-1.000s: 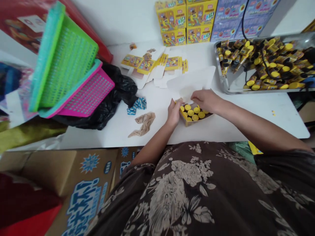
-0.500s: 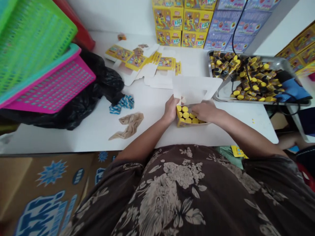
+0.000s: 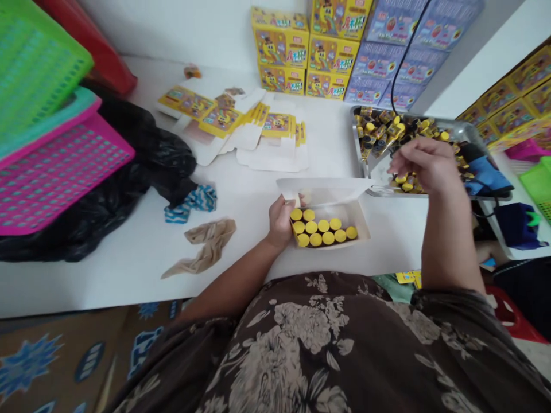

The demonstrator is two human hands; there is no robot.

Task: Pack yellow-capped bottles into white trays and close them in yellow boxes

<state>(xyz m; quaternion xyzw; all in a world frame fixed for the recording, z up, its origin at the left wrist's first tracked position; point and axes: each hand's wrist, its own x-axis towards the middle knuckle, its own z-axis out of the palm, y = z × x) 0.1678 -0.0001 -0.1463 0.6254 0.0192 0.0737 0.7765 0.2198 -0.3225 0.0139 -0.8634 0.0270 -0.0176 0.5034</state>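
Observation:
My left hand (image 3: 281, 221) is closed on the left end of an open cardboard box (image 3: 364, 221), thumb over the wall. The box stands on the white table with its white lid flap (image 3: 325, 186) raised at the back. Inside, several small tubs with yellow lids (image 3: 328, 237) stand upright in rows, filling the left and front; bare bottom shows at the back right. My right hand (image 3: 426, 163) hovers above the near part of a metal tray (image 3: 361, 163) heaped with similar yellow-lidded tubs (image 3: 376, 135). Its fingers are loosely bent, slightly blurred, with nothing visible in them.
Flattened yellow and white cartons (image 3: 271, 143) lie behind the box. Stacked yellow boxes (image 3: 282, 49) and purple boxes (image 3: 379, 63) line the wall. A black cable (image 3: 402, 63) hangs over the tray. Plastic baskets (image 3: 64, 166), a black bag (image 3: 163, 149) and tan cloth (image 3: 206, 246) are leftward.
My right hand has left the inside of the box and moved right and up to the tray. The left hand keeps its hold. The lid flap leans lower, and the view has shifted.

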